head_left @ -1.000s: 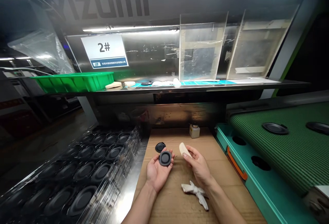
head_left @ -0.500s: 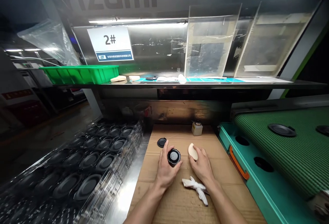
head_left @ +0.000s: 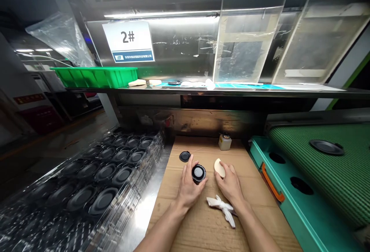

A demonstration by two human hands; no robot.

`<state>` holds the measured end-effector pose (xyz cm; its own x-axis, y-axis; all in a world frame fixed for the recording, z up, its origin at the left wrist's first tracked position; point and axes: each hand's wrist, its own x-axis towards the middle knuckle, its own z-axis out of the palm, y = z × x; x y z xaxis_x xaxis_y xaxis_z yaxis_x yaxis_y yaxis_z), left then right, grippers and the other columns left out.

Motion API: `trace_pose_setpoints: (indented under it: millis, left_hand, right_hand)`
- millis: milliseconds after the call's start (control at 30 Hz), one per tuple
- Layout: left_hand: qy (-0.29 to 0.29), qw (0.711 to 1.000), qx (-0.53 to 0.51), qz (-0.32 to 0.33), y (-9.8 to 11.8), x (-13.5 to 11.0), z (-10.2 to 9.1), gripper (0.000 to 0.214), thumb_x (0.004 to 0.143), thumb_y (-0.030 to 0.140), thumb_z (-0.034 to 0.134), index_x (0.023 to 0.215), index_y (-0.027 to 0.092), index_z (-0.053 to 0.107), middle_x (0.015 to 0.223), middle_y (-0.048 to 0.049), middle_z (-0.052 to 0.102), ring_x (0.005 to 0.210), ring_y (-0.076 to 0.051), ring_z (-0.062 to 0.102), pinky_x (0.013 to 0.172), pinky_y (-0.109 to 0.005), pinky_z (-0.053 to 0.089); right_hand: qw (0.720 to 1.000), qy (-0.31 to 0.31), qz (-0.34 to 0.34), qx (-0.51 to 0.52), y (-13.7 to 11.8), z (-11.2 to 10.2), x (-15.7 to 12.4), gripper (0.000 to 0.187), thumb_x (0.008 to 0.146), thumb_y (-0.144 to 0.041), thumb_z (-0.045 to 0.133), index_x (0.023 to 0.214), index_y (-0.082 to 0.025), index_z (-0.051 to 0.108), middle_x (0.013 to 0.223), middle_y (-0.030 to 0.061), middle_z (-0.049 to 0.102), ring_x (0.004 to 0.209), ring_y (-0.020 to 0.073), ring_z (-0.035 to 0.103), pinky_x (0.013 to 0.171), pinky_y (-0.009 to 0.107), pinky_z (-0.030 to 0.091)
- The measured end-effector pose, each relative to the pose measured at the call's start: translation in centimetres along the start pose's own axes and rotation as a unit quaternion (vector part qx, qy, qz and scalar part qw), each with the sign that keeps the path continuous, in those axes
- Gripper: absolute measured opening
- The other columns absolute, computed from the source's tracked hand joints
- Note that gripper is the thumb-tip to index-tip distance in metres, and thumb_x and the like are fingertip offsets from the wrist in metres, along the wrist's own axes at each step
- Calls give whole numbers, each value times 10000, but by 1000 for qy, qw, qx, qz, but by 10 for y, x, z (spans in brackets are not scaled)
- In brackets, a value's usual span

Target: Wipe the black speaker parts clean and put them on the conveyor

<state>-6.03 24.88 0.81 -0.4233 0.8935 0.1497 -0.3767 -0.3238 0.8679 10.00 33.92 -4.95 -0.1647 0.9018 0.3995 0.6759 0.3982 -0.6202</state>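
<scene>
My left hand [head_left: 189,186] grips a round black plastic part [head_left: 199,172] by its sides, its pale grey centre facing up toward me. In my right hand [head_left: 230,182] is a cream half-round sponge pad [head_left: 219,168], pinched between thumb and fingers, a short way right of the black part and apart from it. A flat black disc [head_left: 185,156] lies on the cardboard [head_left: 185,232] just beyond my left hand. Between my forearms rests a tool wrapped in white cloth [head_left: 222,208], with a dark end partly showing.
Clear trays [head_left: 135,182] of black round parts stand at left. A small square bottle [head_left: 224,142] sits at the cardboard's far edge. On the right are a teal bin [head_left: 303,213] with an orange handle and a green conveyor [head_left: 295,136] carrying a black disc [head_left: 326,147]. A shelf [head_left: 196,90] crosses above.
The view has shifted slightly, so most things sit a little further right. On the conveyor, the second black disc at the right edge is out of view. Both hands keep their holds.
</scene>
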Motion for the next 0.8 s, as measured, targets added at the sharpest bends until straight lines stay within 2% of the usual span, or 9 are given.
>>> trace_pose_setpoints:
  millis: [100,200,267,367,467,600,700,800]
  left_hand:
    - [-19,999,36,21,-2,2,-4,667,587,-13,731,1205,196,593,1176,-103,622,1219,-244,488,1091,-314,276]
    - [-54,981,182,29,-8,8,-16,299,692,175,728,985,217,690,1002,-95,656,1052,-270,560,1006,-335,336]
    - [-50,943,325,41,-11,14,-26,105,746,317,693,807,231,691,822,-86,625,944,-283,562,954,-354,344]
    - [-16,882,464,84,-16,20,-36,209,755,436,659,692,237,642,784,-87,555,941,-305,511,937,-381,327]
    - [-9,866,487,114,-19,22,-40,204,759,447,647,752,242,645,856,-93,536,974,-307,473,954,-384,308]
    - [-26,875,471,108,-16,18,-42,254,717,417,693,911,254,667,904,-92,549,1000,-314,463,1006,-400,258]
    - [-97,903,409,88,-10,12,-43,422,596,351,792,992,257,681,972,-100,573,1025,-328,462,1024,-404,236]
    - [-158,902,394,83,-5,7,-39,465,604,294,779,1056,255,671,1028,-102,589,1039,-319,470,992,-395,286]
  right_hand:
    - [1000,0,1,2,0,0,0,463,827,-324,482,1264,-178,524,1087,94,550,1033,225,548,914,341,433]
    - [1000,-1,2,-2,0,0,0,457,832,-327,476,1260,-174,523,1088,91,543,1034,224,547,918,338,431]
    - [1000,-4,2,-6,0,0,0,451,833,-323,475,1251,-164,528,1091,94,539,1035,223,547,924,335,427]
    - [1000,-7,4,-8,0,0,1,446,830,-315,478,1244,-161,533,1103,94,537,1029,220,550,923,330,427]
    - [1000,-4,2,-8,1,1,1,446,829,-315,477,1245,-163,533,1099,93,541,1022,220,551,920,333,430]
    - [1000,0,-3,-15,2,2,1,443,830,-317,476,1241,-162,536,1092,98,542,1032,227,549,921,340,430]
    - [1000,0,-7,-15,2,2,1,437,837,-318,469,1240,-163,533,1094,100,538,1029,225,552,913,334,435]
    - [1000,-2,-12,-10,2,2,0,439,843,-325,461,1244,-161,528,1089,98,536,1021,222,553,908,331,439]
